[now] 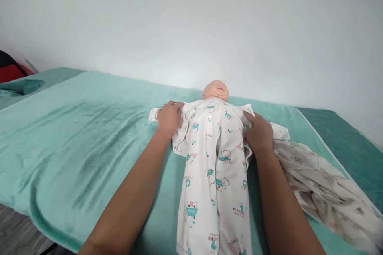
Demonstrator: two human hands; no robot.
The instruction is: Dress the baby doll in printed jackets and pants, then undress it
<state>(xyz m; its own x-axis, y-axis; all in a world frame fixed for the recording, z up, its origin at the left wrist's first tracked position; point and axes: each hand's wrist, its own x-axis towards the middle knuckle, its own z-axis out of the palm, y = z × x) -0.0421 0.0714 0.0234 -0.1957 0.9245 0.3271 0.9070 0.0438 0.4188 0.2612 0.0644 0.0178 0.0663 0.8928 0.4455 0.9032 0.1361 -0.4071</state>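
A baby doll [216, 90] lies on its back on the bed, its bare head toward the wall. A white baby garment [206, 159] with small teal and pink prints covers its body and stretches toward me as two long legs. At the left sleeve, my left hand [170, 117] is closed on the cloth near the doll's shoulder. My right hand [259, 132] grips the garment's edge on the other side, thumb toward the doll's chest. White sleeve ends poke out beyond both hands. The doll's arms and legs are hidden.
A teal plush blanket [89, 135] with some wrinkles covers the bed. To the right lies a crumpled, pale patterned cloth [323, 187]. Behind the doll rises a white wall [191, 32]. A red and black item [12, 69] shows at the far left.
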